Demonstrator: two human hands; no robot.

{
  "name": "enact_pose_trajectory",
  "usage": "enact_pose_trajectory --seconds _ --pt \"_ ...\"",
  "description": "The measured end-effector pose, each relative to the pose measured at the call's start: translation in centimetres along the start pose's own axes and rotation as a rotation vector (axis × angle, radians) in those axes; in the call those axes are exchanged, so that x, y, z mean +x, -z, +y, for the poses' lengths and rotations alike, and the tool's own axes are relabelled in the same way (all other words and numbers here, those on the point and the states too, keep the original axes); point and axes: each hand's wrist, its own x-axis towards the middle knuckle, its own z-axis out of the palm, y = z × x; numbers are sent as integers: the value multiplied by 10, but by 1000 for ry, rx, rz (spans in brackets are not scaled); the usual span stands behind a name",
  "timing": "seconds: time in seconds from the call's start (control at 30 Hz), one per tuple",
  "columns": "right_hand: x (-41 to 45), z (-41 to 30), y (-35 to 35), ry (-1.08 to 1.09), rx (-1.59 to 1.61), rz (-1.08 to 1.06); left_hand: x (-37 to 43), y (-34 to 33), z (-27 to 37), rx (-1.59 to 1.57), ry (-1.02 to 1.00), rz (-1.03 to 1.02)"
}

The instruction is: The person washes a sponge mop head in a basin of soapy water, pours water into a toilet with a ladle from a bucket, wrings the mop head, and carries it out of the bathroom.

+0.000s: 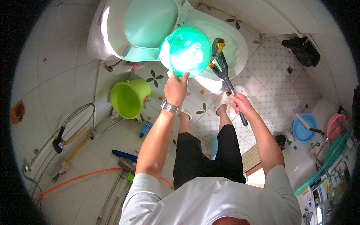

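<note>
My left hand (176,88), with a metal watch on the wrist, grips the near rim of a translucent green plastic basin (187,50). Bright light washes out much of the basin, which is held over the near left side of the white toilet bowl (239,53). In my right hand (241,104) is the dark handle of a toilet brush (224,69). Its forked dark end carries yellow and orange parts, and a dark scrubbing head (216,44) lies inside the bowl. The pale green toilet seat and lid (152,22) are raised.
A lime-green bucket (129,98) and a blue bottle (146,128) stand left of my legs. A hose sprayer (59,140), an orange hose (84,177) and several poles (112,197) are further left. To the right are a blue basin (304,128) and a black bag (302,50).
</note>
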Motion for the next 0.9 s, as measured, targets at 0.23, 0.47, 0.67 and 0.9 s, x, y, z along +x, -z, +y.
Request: enact_pose_trajectory --seconds 0.23,0.47,0.67,0.9 --pt "-10 -8 7 1 -38 13 17 -16 1 158 -40 81" --pt "-46 -27 16 122 -15 50 18 -21 -20 161 4 -2" --pt "-43 -6 34 336 -182 225 11 -30 -65 -9 56 19" --pt "-27 16 41 499 -883 525 -5 0 -44 -118 184 -129"
